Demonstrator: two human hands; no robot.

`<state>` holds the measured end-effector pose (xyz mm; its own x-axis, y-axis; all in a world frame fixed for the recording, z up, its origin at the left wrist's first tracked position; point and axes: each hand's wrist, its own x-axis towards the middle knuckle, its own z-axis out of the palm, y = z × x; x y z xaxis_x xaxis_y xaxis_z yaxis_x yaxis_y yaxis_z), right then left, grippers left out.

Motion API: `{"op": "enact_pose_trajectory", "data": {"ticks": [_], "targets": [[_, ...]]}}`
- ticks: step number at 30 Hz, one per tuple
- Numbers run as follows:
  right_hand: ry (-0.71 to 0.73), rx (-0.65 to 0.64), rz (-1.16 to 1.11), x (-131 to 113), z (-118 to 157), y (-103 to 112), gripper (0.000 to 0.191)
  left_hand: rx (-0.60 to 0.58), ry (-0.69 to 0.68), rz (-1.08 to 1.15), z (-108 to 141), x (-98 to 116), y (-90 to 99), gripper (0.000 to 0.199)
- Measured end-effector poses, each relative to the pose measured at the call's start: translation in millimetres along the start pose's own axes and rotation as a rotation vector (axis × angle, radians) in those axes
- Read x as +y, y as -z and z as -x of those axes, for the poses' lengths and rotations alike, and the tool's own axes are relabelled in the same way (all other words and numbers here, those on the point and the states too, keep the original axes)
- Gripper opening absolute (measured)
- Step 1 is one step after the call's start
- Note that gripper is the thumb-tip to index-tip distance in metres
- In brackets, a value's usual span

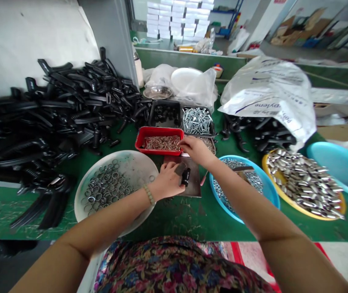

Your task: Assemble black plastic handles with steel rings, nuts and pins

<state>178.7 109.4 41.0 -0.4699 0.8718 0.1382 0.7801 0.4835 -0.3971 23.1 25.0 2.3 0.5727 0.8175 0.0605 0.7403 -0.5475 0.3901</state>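
The left hand [166, 182] is closed around a small black plastic part [186, 177], just above a dark board [194, 183]. The right hand [197, 151] reaches across, its fingertips [183, 141] at the corner of a red tray [158, 130] of metal pins [161, 143]; whether they grip a pin cannot be told. A white bowl [143, 162] of steel rings [106, 188] sits beside the left hand.

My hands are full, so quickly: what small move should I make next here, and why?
Probably pinch one metal pin from the red tray with your right hand: its fingers are at the tray's edge, and your left hand holds the small black part close by.
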Motion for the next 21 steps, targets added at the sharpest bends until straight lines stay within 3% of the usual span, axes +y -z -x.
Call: {"op": "enact_pose_trajectory", "data": {"ticks": [4,7,14,18,21], "targets": [[-0.250,-0.119,-0.374,9.5,66.1,-4.6,0.017,0.026,-0.017,-0.001,0.1,0.1,-2.3,0.050],[-0.362,-0.170,-0.358,9.0,83.3,-12.7,0.013,0.039,-0.015,-0.013,0.4,0.0,-3.9,0.045],[-0.056,-0.089,0.265,-10.7,78.0,-19.8,0.013,0.045,-0.004,-0.052,0.3,3.3,-4.1,0.047],[0.130,-0.077,0.375,-16.5,84.6,-24.5,0.016,0.055,-0.016,-0.077,0.9,4.1,-2.9,0.046],[0.065,-0.021,0.414,-5.7,104.5,-15.0,0.021,0.058,-0.018,-0.086,1.0,3.2,-2.7,0.045]]}}
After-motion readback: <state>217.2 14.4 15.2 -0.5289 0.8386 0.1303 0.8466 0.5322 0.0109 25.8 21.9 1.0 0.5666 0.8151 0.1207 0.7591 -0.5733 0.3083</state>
